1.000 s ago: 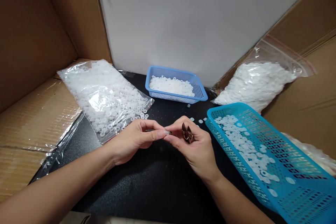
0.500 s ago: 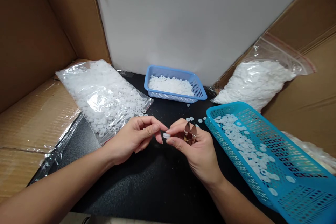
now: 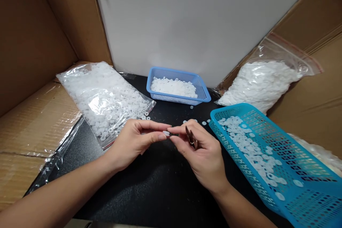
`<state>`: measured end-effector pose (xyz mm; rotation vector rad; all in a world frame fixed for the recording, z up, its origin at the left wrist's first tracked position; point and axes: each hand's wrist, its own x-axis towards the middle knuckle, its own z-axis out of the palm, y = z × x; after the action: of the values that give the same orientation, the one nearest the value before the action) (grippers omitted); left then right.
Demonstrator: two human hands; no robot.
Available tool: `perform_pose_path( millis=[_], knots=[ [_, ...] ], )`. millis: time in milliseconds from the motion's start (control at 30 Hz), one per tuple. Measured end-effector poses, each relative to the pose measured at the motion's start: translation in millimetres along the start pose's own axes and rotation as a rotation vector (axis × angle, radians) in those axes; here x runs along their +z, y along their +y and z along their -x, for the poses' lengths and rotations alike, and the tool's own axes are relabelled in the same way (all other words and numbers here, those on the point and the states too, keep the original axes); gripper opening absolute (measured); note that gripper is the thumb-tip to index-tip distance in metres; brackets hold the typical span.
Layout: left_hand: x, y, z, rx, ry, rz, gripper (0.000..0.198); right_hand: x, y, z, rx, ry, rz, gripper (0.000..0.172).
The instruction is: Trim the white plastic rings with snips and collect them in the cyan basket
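Head view: the left hand pinches a white plastic disc, seemingly steadying it. The right hand palms a pointed brown metallic tool, perhaps freeing fingertips; their grip is unclear.

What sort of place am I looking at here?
Probably a makeshift workspace for small parts: a black tabletop flanked by cardboard, with a clear bag and a blue basket both holding many small white pieces.
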<state>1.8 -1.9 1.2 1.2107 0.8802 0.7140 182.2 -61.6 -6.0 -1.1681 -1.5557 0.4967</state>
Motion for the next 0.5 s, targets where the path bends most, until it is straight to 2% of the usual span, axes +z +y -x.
perform_pose_path(
  millis=[167, 300, 500],
  knots=[
    [-1.0, 0.2, 1.1, 0.048, -0.071, 0.136, 0.02, -13.4, -0.7, -1.7, -0.158, -0.055, 0.143, 0.041],
    [0.6, 1.4, 1.1, 0.047, -0.101, 0.234, 0.017, -13.9, -2.5, 0.0, -0.289, -0.083, 0.251, 0.048],
    [1.1, 3.0, 1.2, 0.035, -0.079, 0.299, 0.016, -11.1, 0.9, 3.1, -0.387, -0.009, 0.431, 0.054]
  ],
)
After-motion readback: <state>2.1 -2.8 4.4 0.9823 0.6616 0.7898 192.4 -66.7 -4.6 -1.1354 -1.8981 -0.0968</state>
